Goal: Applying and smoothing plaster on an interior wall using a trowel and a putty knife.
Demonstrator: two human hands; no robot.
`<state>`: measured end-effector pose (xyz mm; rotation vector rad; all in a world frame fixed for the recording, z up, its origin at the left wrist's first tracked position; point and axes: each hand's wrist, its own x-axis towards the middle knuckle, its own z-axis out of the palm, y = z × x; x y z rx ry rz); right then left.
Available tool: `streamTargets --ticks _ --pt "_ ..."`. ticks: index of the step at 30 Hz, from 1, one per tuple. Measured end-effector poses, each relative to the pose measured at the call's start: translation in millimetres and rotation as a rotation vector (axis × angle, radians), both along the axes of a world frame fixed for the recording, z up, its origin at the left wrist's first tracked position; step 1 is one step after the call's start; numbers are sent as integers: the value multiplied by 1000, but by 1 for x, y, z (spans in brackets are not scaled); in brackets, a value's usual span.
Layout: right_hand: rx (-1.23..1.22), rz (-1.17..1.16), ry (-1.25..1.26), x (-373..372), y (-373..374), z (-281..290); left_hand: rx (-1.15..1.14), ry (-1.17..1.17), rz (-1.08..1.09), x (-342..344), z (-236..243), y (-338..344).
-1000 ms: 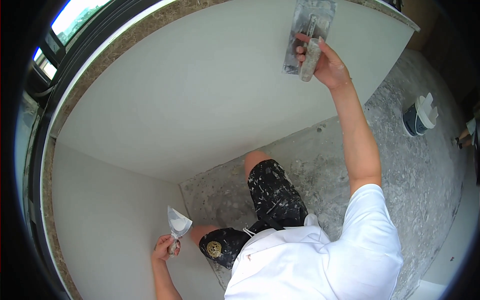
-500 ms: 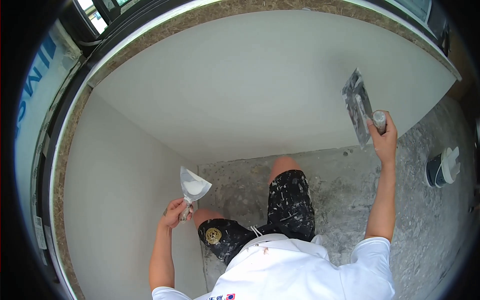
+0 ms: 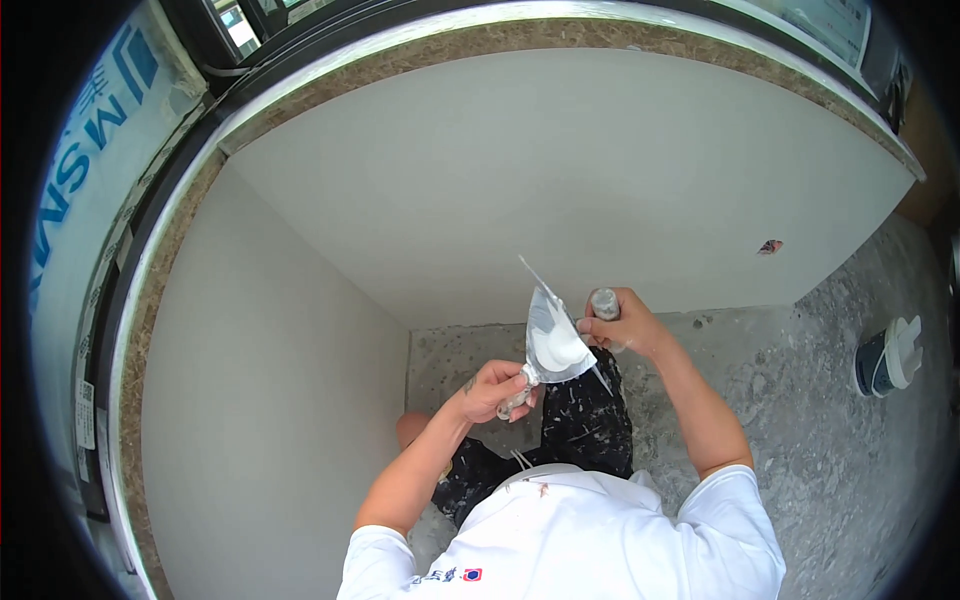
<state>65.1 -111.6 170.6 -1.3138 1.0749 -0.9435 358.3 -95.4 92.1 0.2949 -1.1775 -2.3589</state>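
Observation:
My left hand (image 3: 493, 390) is closed round the handle of a wide putty knife (image 3: 537, 318), its blade pointing up and away from me. A mound of white putty (image 3: 563, 350) lies on that blade. Close on its right, my right hand (image 3: 632, 322) grips the grey handle of a finishing trowel (image 3: 604, 303). The trowel's blade is seen nearly edge-on, running behind the putty knife, and much of it is hidden. Whether the two blades touch, I cannot tell. Both tools are in front of the pale wall (image 3: 480, 170), above my knees.
A brown stone ledge (image 3: 450, 45) runs along the wall's top, below a dark window frame. A small hole with reddish bits (image 3: 769, 247) shows at the wall's right. On the rough concrete floor (image 3: 720, 380) stands a dark bucket with white on it (image 3: 885, 357).
The trowel has come off the right part of the wall and moved left, turning edge-on. The putty knife has moved right to meet it. The hole in the wall is now uncovered.

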Motion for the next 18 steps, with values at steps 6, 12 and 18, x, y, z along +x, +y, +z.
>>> streamTargets --ticks 6,12,18 --pt "-17 18 228 27 -13 26 132 -22 336 126 7 32" --pt "-27 150 572 125 -37 123 131 -334 560 274 24 49" --pt "-912 152 1266 269 -85 186 63 -370 587 299 19 45"
